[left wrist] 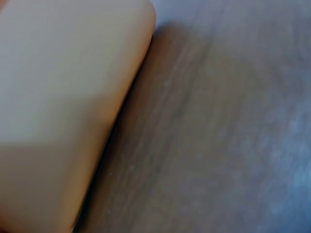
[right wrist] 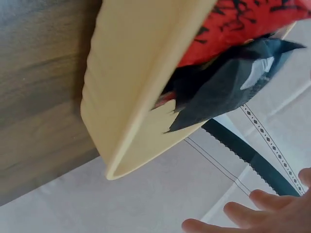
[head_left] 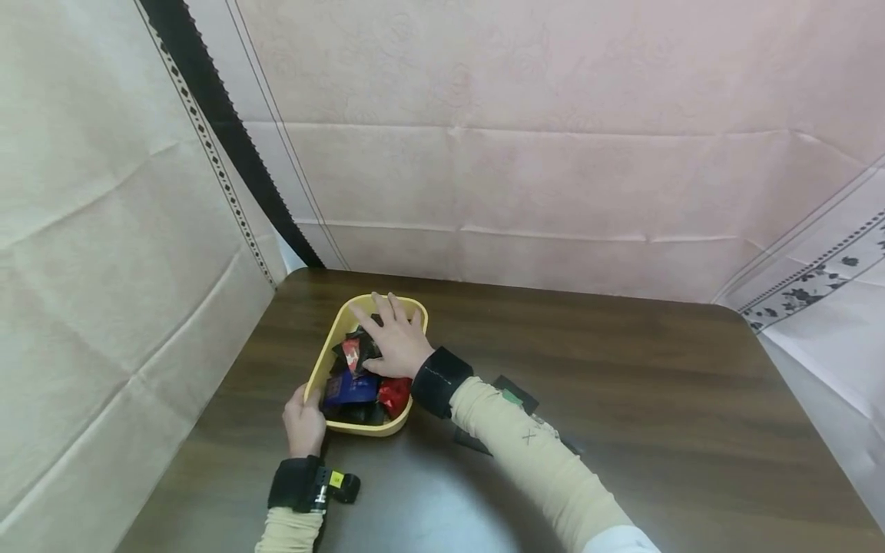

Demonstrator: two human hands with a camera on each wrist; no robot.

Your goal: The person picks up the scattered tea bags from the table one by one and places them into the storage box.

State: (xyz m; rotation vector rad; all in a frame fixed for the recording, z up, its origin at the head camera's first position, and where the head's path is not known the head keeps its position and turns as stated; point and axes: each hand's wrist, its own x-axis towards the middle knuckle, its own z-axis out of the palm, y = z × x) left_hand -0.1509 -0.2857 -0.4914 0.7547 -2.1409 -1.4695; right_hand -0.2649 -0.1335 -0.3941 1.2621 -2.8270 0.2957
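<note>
A yellow plastic basket (head_left: 319, 367) stands toward the left of the table, filled with small packets. Among them are a blue packet (head_left: 351, 388), a red packet (head_left: 395, 396) and black packets. My left hand (head_left: 304, 424) grips the basket's near left side at the rim. Spread fingers of my right hand (head_left: 397, 346) lie over the packets; whether the palm touches them I cannot tell. The left wrist view holds the basket's outer wall (left wrist: 63, 87), blurred. From the right wrist, a black packet (right wrist: 228, 82) and the right fingertips (right wrist: 243, 213) appear.
The brown wooden table (head_left: 657, 407) reaches back to a pale patterned cloth (head_left: 553, 177) hung behind it, with another cloth on the left. Partly under my right forearm lies a dark flat thing with a green patch (head_left: 512, 397), mostly hidden.
</note>
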